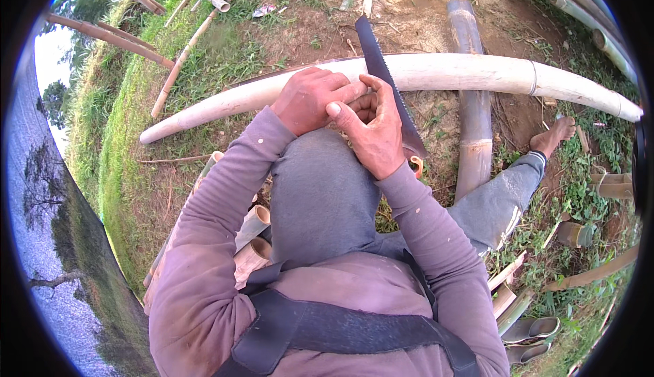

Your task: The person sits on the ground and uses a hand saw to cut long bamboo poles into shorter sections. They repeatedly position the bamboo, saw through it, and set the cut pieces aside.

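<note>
My left hand and my right hand meet above my bent knee, in front of the pale bamboo pole. Both have curled fingers, and the left shows mostly its back. My right thumb reaches toward the left fingers; anything pinched between them is hidden. Just beyond my right hand, a hand saw with a dark toothed blade slants across the pole. Its orange-brown handle shows partly beside my right wrist, outside the fingers.
A thick grey-brown bamboo piece lies crosswise under the pole. Cut bamboo tubes lie by my left side. Stacked poles fill the far right. My bare foot is stretched right; sandals lie near right. Dark netting hangs left.
</note>
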Tool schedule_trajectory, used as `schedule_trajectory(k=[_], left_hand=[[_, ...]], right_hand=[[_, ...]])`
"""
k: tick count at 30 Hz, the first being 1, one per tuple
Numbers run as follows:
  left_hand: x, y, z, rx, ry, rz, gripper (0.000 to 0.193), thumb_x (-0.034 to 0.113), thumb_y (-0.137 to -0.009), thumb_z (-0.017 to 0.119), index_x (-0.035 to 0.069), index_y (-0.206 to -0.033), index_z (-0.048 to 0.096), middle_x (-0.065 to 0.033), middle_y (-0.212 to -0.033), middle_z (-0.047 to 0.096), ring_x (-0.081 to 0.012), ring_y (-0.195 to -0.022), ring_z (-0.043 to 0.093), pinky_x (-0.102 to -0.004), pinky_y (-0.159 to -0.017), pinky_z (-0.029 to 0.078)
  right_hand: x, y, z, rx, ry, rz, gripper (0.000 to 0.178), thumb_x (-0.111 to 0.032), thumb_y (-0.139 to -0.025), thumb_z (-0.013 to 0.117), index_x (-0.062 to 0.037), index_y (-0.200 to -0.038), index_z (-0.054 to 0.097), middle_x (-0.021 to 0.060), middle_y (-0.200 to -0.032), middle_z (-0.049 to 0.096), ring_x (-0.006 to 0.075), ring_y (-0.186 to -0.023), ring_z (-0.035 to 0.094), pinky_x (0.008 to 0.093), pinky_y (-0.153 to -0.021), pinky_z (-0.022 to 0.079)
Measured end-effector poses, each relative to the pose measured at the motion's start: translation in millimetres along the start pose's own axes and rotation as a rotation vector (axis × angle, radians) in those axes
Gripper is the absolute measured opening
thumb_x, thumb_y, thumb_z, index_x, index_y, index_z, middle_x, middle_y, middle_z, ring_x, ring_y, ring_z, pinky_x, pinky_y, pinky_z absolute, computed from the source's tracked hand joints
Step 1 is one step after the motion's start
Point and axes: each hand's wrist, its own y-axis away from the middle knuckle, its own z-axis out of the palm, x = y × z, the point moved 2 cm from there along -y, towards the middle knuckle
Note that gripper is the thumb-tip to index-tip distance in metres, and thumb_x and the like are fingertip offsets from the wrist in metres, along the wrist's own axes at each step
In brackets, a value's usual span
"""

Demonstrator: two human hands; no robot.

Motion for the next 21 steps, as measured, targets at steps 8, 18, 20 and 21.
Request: schedule_trajectory(k=[8,18,20,21], left_hand=[[1,1,8,0.071,0.035,-0.019,0.036,0.016,-0.081,0.078,0.011,-0.116,0.071,-0.0090,-0.099,0.074,-0.0312,-0.088,0.073,-0.0427,-0.079,0.058],[-1,6,10,0.089,0.062,-0.133,0.034,0.023,-0.088,0.078,0.014,-0.120,0.071,-0.0083,-0.095,0.074,-0.0277,-0.083,0.074,-0.0399,-0.074,0.059],[-3,18,4,0.190,0.191,-0.320,0.031,0.026,-0.092,0.078,0.013,-0.119,0.073,-0.0096,-0.093,0.073,-0.0254,-0.082,0.075,-0.0377,-0.073,0.059],[-5,27,3,0.239,0.260,-0.415,0.030,0.027,-0.094,0.078,0.012,-0.119,0.073,-0.0102,-0.092,0.073,-0.0242,-0.082,0.075,-0.0367,-0.073,0.060]], right_hand=[[12,-12,-3,-0.062,-0.676,0.212,0.041,-0.023,-0.103,0.069,0.0023,-0.132,0.055,0.0113,-0.099,0.072,0.0168,-0.087,0.070,0.0323,-0.081,0.058],[29,-3,-28,0.011,-0.487,0.252,0.035,-0.025,-0.107,0.064,-0.0011,-0.133,0.063,0.0080,-0.095,0.072,0.0136,-0.080,0.068,0.0285,-0.075,0.056],[57,6,-55,0.096,-0.267,0.250,0.031,-0.027,-0.107,0.066,-0.0010,-0.122,0.071,0.0056,-0.093,0.071,0.0108,-0.077,0.065,0.0257,-0.073,0.054],[78,11,-72,0.188,-0.207,0.288,0.030,-0.028,-0.106,0.066,-0.0008,-0.119,0.072,0.0055,-0.091,0.071,0.0115,-0.079,0.066,0.0274,-0.075,0.054]])
